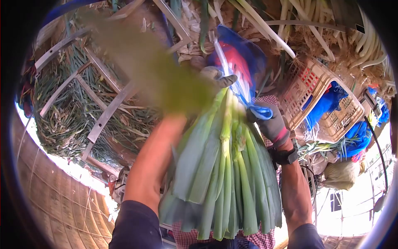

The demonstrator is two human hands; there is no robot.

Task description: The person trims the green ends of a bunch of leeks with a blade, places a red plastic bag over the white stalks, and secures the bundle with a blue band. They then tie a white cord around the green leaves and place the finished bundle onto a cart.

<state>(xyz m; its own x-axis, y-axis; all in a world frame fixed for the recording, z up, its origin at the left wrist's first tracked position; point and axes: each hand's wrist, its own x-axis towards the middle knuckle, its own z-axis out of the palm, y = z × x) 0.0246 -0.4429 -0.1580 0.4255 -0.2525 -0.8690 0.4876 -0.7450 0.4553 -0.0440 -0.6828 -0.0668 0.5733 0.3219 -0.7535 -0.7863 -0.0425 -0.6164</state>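
Note:
A large bunch of leeks (222, 166) lies with cut green leaves toward me and its pale ends pointing away. A blue and red plastic bag (240, 58) covers the far end of the bunch. My left hand (215, 76), in a grey glove, has its fingers curled on the bag where it meets the stalks; a blur hides part of this hand. Closed on the blue edge of the bag, my gloved right hand (271, 124) is at the right side of the bunch. A dark watch (286, 156) is on the right wrist.
A blurred green-brown shape (166, 79) covers the upper left middle. Metal frame bars (110, 110) stand beside a heap of green leaves (62, 120) at left. Right, a beige crate (331, 126) holds blue bags. Rooted leeks (369, 45) lie at the far right.

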